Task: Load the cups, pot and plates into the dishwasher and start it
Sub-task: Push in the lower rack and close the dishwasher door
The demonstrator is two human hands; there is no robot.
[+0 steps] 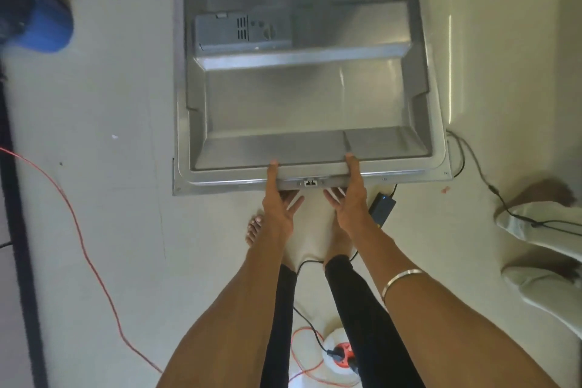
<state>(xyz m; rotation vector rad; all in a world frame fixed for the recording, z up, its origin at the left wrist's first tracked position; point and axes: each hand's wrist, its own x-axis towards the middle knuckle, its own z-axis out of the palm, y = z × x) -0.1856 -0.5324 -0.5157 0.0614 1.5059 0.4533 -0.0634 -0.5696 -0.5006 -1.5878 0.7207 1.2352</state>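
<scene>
The dishwasher door (299,98) hangs open in front of me, its grey steel inner face turned up, with the detergent dispenser (239,33) near its far part. My left hand (278,198) and my right hand (349,198) both hold the door's near edge, on either side of the latch (310,182). Each thumb lies on top of the edge and the fingers reach underneath. No cups, pot, plates or racks are in view.
An orange cable (78,230) runs across the floor on the left to a cord reel (343,353) between my legs. A black power adapter (382,206) and its cable lie by my right foot. Another person's feet in white slippers (535,224) stand at the right. A blue object (44,28) sits top left.
</scene>
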